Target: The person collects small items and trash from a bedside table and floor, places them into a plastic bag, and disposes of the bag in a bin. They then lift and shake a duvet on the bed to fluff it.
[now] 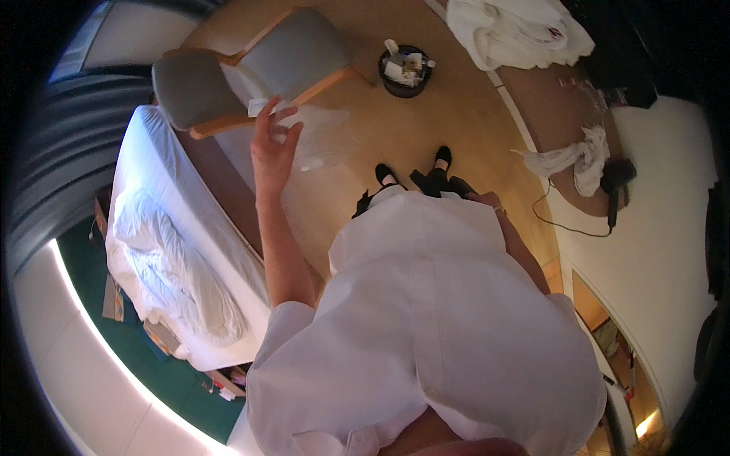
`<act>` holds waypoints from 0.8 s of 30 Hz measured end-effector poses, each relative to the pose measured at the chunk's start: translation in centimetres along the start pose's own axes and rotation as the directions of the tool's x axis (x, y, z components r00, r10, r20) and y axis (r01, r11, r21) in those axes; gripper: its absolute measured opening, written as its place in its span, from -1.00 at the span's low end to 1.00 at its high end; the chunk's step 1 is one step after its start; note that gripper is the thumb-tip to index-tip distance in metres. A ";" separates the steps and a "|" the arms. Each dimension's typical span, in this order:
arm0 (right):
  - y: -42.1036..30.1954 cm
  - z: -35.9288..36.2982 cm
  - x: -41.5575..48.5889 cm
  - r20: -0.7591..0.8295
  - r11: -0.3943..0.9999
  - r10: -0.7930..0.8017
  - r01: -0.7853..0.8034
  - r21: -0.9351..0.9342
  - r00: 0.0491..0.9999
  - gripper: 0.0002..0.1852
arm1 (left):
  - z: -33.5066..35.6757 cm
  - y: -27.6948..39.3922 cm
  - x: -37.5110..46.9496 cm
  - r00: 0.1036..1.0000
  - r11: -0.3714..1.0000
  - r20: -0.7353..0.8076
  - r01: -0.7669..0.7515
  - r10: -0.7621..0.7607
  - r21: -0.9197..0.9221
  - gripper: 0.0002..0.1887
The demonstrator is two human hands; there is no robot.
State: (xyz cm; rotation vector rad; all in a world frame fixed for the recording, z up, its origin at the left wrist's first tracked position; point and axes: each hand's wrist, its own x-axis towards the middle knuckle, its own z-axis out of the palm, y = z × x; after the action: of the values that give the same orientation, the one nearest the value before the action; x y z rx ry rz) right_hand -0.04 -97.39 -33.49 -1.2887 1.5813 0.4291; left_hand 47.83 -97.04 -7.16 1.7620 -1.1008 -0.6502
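My left hand point(274, 142) is raised in front of me at the left, its fingers bent and spread, with a gap between thumb and forefinger. Past its fingertips is a small white piece point(256, 107) by the chair's wooden arm. A sheet of clear plastic point(328, 137) shows beside the hand, over the floor; whether it touches the fingers is unclear. My right hand point(485, 199) is low at my right hip, partly covered by my white shirt point(422, 273). Dark material point(461, 186) lies against its fingers, and I cannot tell whether it is gripped.
A grey cushioned armchair point(296, 54) stands ahead left, near a black waste bin point(405, 90) full of rubbish. Along the left is a bed point(199, 199) with a rumpled white duvet point(171, 273). A corded hair dryer point(616, 179) and white plastic bag point(590, 159) lie on the right.
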 end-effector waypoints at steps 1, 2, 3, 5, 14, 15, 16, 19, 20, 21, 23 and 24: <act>0.2 0.2 0.1 -0.007 1.000 -0.024 0.024 0.000 1.000 -0.35 | 0.0 -0.3 0.0 1.000 1.000 -0.007 -0.009 0.009 -0.003 -0.49; 0.3 0.4 0.2 -0.001 0.999 -0.040 0.040 -0.004 0.999 -0.35 | -0.1 -0.6 -0.2 0.999 0.999 -0.024 -0.035 0.035 -0.008 -0.48; 0.3 0.5 0.3 0.005 0.998 -0.056 0.056 -0.007 0.998 -0.35 | -0.3 -0.8 -0.2 0.997 0.998 -0.045 -0.059 0.059 -0.012 -0.47; 0.0 0.6 0.3 0.043 0.999 -0.046 0.047 -0.019 0.998 -0.36 | -0.7 -1.4 -0.3 0.995 0.995 -0.011 -0.096 0.095 -0.010 -0.51; -3.7 0.9 -2.6 0.107 0.875 -0.190 0.217 -0.433 0.976 -0.65 | -2.9 -2.3 -1.1 0.996 0.993 0.060 -0.078 0.073 0.087 -0.76; -3.6 1.0 -2.6 0.148 0.847 -0.248 0.288 -0.447 0.957 -0.66 | -3.1 -2.4 -1.1 0.998 0.996 0.060 -0.016 0.011 0.087 -0.75; -3.5 1.2 -2.5 0.143 0.816 -0.267 0.303 -0.492 0.953 -0.65 | -3.1 -2.6 -1.1 0.998 0.997 0.061 -0.012 0.008 0.072 -0.75; -3.4 1.6 -2.2 0.139 0.811 -0.231 0.269 -0.520 0.963 -0.63 | -3.7 -2.9 -0.9 0.993 0.997 0.106 -0.059 0.053 0.058 -0.74; -3.4 1.7 -2.3 0.127 0.825 -0.173 0.215 -0.522 0.977 -0.63 | -3.9 -2.9 -0.9 0.986 0.991 0.146 -0.097 0.083 0.092 -0.73; -3.7 1.8 -2.3 0.131 0.864 -0.147 0.192 -0.465 0.980 -0.63 | -4.2 -2.9 -0.9 0.986 0.986 0.164 -0.059 0.033 0.155 -0.71; -4.0 2.0 -2.7 0.112 0.929 -0.032 0.071 -0.363 0.993 -0.63 | -4.4 -2.7 -1.0 0.980 0.994 0.179 -0.099 0.092 0.035 -0.66; -4.2 2.2 -3.0 0.094 0.940 -0.053 0.082 -0.332 0.994 -0.63 | -4.6 -2.6 -1.0 0.974 0.993 0.189 -0.120 0.122 -0.024 -0.64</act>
State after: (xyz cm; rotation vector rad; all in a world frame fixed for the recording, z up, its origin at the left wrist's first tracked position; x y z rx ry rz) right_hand 4.49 -95.71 -30.62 -1.5560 1.4281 0.7246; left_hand 52.03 -93.70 -7.60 1.6325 -1.3206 -0.7605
